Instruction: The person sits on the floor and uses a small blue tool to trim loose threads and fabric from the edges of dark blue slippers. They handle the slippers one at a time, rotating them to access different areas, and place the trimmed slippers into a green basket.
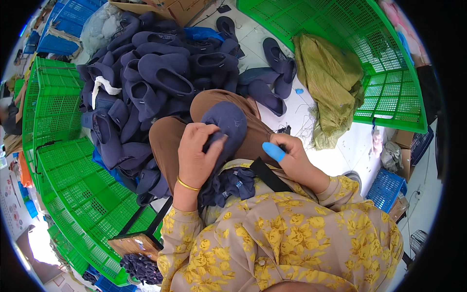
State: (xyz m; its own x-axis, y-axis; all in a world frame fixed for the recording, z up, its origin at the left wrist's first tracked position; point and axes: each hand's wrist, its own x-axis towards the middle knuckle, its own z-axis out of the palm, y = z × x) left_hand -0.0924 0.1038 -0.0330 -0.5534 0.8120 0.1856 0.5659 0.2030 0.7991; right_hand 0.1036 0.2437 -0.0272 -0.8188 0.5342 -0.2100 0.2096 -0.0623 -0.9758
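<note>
A navy slipper [230, 121] rests on my brown-trousered knees, its rounded toe pointing away from me. My left hand [197, 148], with a gold bangle at the wrist, grips the slipper's left side, fingers curled over its opening. To the right, apart from the slipper, my right hand [294, 158] is closed with thumb and fingers pressed together. A blue finger cover [273, 151] sits on its thumb. Whatever lies in that pinch is too small to make out. Bunched navy fabric pieces [236, 185] lie in my lap beside a black strap [269, 176].
A big heap of navy slippers [165, 75] fills the floor ahead and left. Green plastic crates [85, 180] curve along the left; another green crate [389, 92] stands far right. An olive sack [328, 80] lies before it. A blue basket [386, 190] sits at right.
</note>
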